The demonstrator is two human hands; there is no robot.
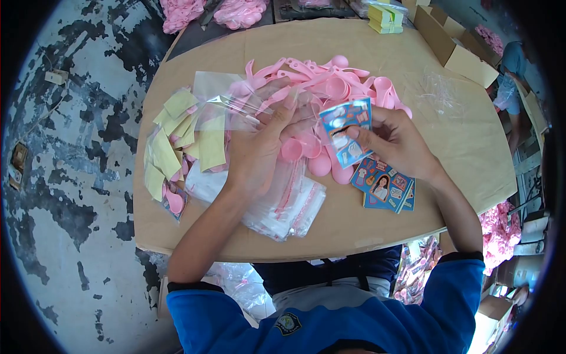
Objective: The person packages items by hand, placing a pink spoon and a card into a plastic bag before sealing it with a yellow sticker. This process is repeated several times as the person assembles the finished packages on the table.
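Right hand (395,141) has its fingers pinched on a blue picture card (346,133), just in front of the pile of pink spoons (336,82). Left hand (259,147) is at the pile's front-left edge, fingers closed on a clear bag (227,106). The card sits right beside the left hand, on its right, long side pointing toward the pile. Spare cards (386,189) lie on the counter (354,236), further out in front of the pile.

The person wears a bright blue shirt (365,324) with short sleeves (457,283), each edged by a thin dark band at the cuff. A pale grey panel (318,298) crosses the chest above a small round badge (287,323). The left hand (256,150) and right hand (395,141) are bare.
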